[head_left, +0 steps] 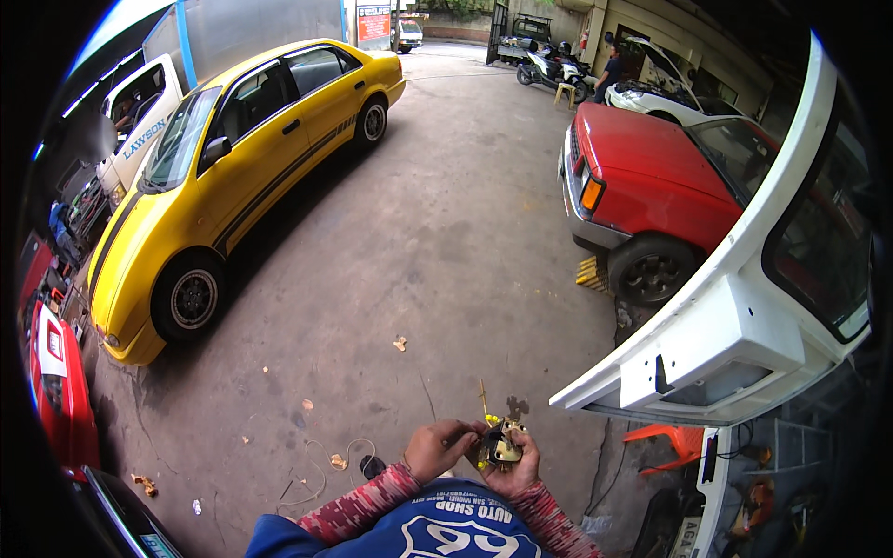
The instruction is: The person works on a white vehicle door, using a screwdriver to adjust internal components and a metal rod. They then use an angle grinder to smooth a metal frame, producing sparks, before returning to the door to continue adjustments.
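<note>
Low in the head view, just in front of my blue shirt, my right hand (pixel 517 471) grips a car door latch (pixel 505 448). It is a brass-coloured metal mechanism with dark parts, yellow plastic clips and a thin rod standing up from it. From the other side comes my left hand (pixel 435 450), its fingers bent and pinched together at the latch's left edge. Whatever lies between those fingertips is too small to make out. Red patterned sleeves cover both forearms.
A yellow sedan (pixel 270 130) stands at left, a red vehicle (pixel 642 167) at right. Close on my right rises a raised white vehicle panel (pixel 688 335), with an orange plastic chair (pixel 672 445) beneath. A thin cord (pixel 321 470) and dry leaves lie on the concrete floor (pixel 446 260).
</note>
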### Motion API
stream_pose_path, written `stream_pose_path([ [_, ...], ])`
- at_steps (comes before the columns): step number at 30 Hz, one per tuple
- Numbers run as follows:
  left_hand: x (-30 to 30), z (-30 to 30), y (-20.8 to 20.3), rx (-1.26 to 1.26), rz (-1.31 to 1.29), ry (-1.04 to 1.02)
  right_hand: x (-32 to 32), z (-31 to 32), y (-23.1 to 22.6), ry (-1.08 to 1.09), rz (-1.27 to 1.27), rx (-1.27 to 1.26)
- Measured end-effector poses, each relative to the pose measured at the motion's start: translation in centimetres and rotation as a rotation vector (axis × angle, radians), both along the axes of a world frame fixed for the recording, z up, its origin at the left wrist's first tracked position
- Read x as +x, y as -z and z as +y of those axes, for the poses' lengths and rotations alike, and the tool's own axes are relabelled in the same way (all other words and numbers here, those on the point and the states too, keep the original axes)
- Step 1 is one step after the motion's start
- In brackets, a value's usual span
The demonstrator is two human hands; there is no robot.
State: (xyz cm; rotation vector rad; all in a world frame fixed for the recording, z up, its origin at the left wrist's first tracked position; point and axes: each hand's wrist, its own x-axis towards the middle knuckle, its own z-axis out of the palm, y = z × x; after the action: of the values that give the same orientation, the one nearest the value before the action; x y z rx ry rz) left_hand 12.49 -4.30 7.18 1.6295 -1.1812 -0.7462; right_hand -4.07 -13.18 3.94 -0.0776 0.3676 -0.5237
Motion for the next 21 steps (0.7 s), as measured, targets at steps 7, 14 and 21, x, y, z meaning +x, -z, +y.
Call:
stream_pose_path([
  [7, 0.1, 0.3, 0.3, -0.018, 0.082, -0.001, 0.1, 0.4, -0.3, 0.041, 0.065, -0.031],
  [14, 0.7, 0.4, 0.3, -0.019, 0.095, -0.051, 0.1, 0.0, -0.1, 0.016, 0.16, -0.029],
  [21, 0.6, 0.8, 0.6, 0.064, 0.222, 0.059, -0.3, -0.6, 0.6, 0.089, 0.103, -0.087],
])
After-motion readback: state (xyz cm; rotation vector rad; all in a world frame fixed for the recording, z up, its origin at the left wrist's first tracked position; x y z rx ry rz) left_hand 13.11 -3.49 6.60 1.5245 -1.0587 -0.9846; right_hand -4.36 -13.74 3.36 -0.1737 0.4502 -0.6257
